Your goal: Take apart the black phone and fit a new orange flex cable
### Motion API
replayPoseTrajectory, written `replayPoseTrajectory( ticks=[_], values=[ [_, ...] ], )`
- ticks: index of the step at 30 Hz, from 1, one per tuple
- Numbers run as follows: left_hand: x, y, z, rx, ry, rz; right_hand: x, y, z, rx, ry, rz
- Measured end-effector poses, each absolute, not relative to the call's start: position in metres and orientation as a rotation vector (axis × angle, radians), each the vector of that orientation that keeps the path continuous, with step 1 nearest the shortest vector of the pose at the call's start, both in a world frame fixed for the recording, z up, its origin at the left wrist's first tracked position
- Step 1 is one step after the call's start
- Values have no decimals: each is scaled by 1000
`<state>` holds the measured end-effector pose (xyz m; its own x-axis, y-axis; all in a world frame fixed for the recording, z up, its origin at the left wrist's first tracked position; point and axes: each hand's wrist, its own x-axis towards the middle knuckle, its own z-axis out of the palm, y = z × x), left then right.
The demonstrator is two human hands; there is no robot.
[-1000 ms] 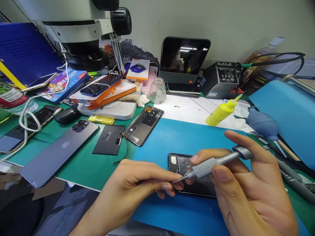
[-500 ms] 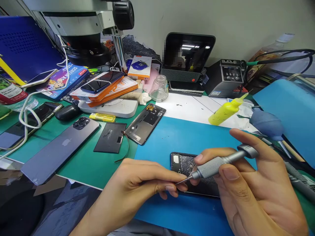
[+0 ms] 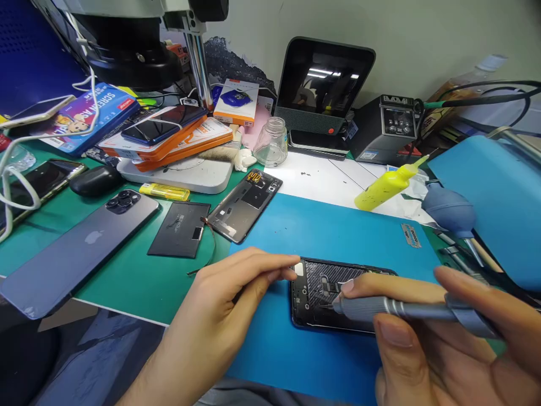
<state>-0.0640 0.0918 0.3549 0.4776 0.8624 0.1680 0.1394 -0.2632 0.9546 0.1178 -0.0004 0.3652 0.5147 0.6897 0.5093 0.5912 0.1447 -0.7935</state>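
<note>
"Head view: which of your hands has the silver screwdriver (image 3: 397, 309)?"

"Your right hand (image 3: 456, 358). Your thumb and a finger are closed on its grip, and it lies almost level above the opened phone (image 3: 319, 282), tip turned left, over the dark inner surface. Whether the tip touches, I can't tell."

"And your left hand (image 3: 224, 299)?"

"At the left end of the opened phone, apart from your right. Your forefinger and thumb are drawn close together by its upper corner; I can't tell if they pinch anything or rest on the edge."

"How does the opened phone sit?"

"Flat on the blue mat (image 3: 313, 361) before you, its right part mostly hidden by your right hand."

"What have you got around it?"

"Beyond it to the left, a phone back panel (image 3: 245, 206) with a yellow coil showing. Farther left of it, a flat black pack (image 3: 180, 231), then a grey phone (image 3: 76, 254) lying camera side up. Beyond it to the right, your yellow bottle (image 3: 384, 189), leaning over, and a blue air blower (image 3: 448, 208). Well beyond it, a glass jar (image 3: 270, 146)."
</note>
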Motion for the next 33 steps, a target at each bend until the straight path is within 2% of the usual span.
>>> replayPoseTrajectory(
  ticks=[3, 10, 18, 26, 29, 33],
  values=[
    [-63, 94, 356, 1747, 848, 889, 117, 5, 365, -1517, -1097, 33],
    [-60, 93, 351, 1943, 816, 869, 132, 17, 359, -1398, -1160, 143],
    [-40, 87, 363, 2614, 790, 689, 127, 21, 359, -1363, -887, 140],
    [-22, 79, 364, 2848, 806, 640, 132, 17, 360, -1293, -839, 174],
    [-26, 81, 362, 2675, 854, 660, 133, 17, 360, -1271, -836, 185],
    [-46, 89, 364, 2005, 924, 703, 134, 17, 364, -1251, -848, 266]
  ],
)
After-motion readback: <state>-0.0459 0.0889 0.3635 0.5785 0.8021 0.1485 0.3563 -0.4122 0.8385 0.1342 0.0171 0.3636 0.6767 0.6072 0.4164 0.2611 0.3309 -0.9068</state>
